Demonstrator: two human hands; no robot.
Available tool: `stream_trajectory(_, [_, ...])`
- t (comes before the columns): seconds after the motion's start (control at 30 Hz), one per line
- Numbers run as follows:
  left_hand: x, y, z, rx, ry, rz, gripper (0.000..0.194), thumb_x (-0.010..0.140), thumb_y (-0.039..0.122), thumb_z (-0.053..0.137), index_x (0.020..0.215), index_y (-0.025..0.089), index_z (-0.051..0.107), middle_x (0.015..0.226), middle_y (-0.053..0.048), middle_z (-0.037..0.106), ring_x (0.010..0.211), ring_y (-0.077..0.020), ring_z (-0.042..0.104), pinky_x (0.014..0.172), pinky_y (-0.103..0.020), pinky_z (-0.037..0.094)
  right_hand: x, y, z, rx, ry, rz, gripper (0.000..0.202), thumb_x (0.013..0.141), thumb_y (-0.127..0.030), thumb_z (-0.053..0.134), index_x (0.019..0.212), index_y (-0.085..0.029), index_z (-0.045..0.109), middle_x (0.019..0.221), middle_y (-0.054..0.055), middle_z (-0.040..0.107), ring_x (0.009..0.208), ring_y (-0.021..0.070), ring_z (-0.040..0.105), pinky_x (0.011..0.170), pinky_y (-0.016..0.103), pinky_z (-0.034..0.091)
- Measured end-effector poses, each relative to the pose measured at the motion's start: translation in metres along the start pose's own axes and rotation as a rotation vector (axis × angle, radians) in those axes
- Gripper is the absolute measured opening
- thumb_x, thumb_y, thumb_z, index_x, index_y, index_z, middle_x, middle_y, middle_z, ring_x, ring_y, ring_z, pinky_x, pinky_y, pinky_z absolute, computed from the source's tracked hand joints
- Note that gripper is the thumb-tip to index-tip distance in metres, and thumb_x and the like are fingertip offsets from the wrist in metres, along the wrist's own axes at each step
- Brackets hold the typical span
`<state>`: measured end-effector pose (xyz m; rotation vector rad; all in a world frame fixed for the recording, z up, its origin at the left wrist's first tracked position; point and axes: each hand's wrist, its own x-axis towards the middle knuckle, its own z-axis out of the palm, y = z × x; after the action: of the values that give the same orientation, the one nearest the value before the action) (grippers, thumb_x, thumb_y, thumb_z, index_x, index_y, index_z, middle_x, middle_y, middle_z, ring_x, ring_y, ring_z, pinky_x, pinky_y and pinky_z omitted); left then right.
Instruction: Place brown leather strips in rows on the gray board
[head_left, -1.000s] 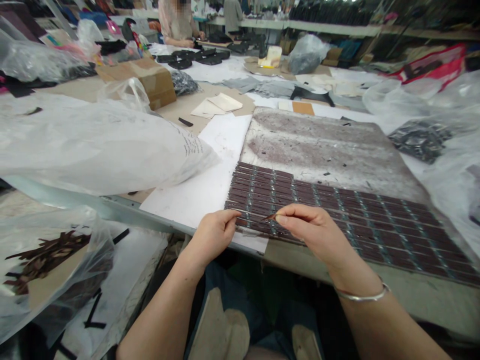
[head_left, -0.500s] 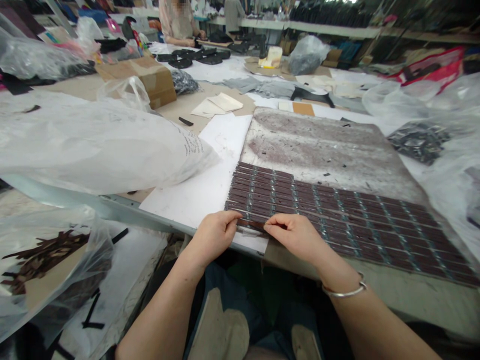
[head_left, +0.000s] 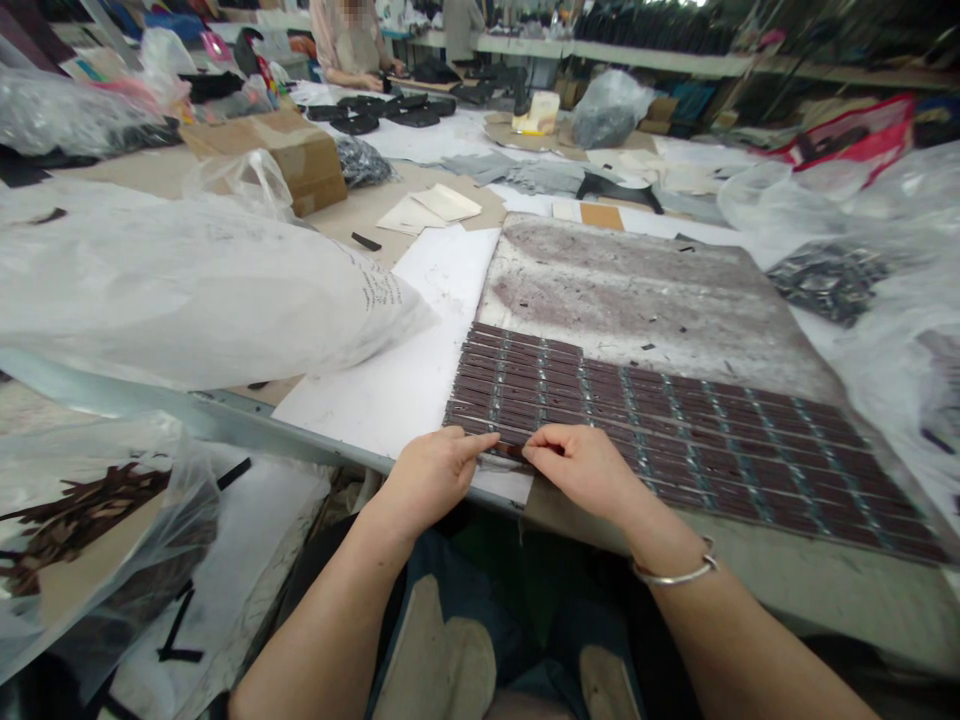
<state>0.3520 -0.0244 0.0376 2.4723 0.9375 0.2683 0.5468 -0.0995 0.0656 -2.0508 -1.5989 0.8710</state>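
Over a cluttered worktable (head_left: 187, 409), newly straightening the forefinger (head_left: 480, 441) of the left hand (head_left: 431, 478), grip unclear, along a thin, reddish-brown strip (head_left: 511, 450), clamped in right hand (head_left: 581, 468) fingertips at the board's (head_left: 637, 290) near-left corner.

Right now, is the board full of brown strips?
Partly: brown strips cover the near part of the board; beyond lie only scattered scraps.
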Motion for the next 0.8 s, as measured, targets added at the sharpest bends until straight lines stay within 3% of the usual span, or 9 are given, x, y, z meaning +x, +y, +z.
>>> stream_trajectory(0.47, [-0.0004,0.0026,-0.0008,0.187,-0.035,0.052,0.037,0.090,0.022,0.038,0.116,0.032,0.063,0.092,-0.002,0.064,0.080,-0.0163,0.063,0.067,-0.028,0.048,-0.0003,0.0031,0.0004,-0.063,0.016,0.000,0.023,0.080,-0.030,0.049,0.071,-0.024,0.069,0.066,-0.004,0.066,0.062,0.0116,0.056,0.057,0.022,0.035])
stream_trajectory(0.8, [-0.0001,0.0014,0.0016,0.171,-0.017,0.085,0.038,0.091,0.020,0.038,0.117,0.034,0.061,0.091,-0.001,0.062,0.081,-0.0169,0.062,0.068,-0.029,0.048,0.0003,0.0050,0.0015,-0.103,0.018,0.009,0.024,0.081,-0.031,0.048,0.073,-0.024,0.070,0.068,-0.001,0.067,0.063,0.0132,0.057,0.057,0.024,0.034])
